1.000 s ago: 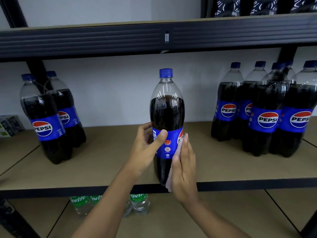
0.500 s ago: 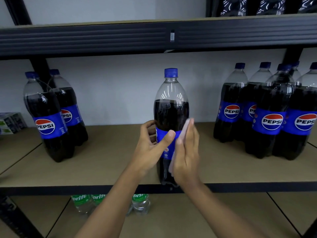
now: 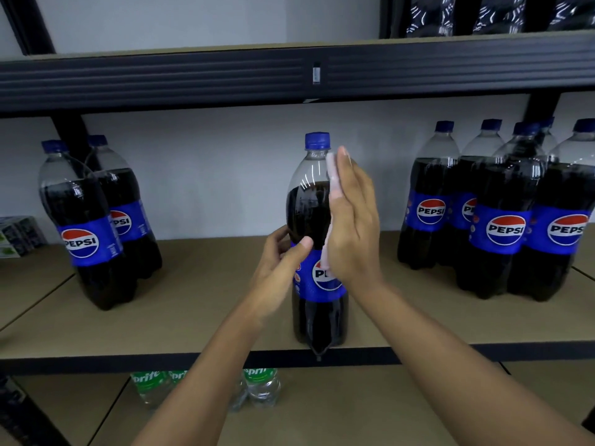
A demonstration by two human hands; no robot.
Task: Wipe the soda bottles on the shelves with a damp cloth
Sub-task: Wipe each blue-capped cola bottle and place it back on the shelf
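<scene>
At the front edge of the shelf [image 3: 193,333] my left hand [image 3: 280,272] grips one bottle [image 3: 309,214], my flat right hand [image 3: 354,226] presses the cloth [image 3: 331,175] to it; the other bottles [image 3: 502,220] likely remain.

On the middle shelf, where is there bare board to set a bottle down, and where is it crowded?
Bare board on the middle shelf lies between the left pair of Pepsi bottles and the held bottle, and a narrower patch between that bottle and the right cluster. The right cluster is crowded, bottles touching.

Two bare forearms [image 3: 206,375], left hand [image 3: 280,271], right hand [image 3: 353,226]
</scene>
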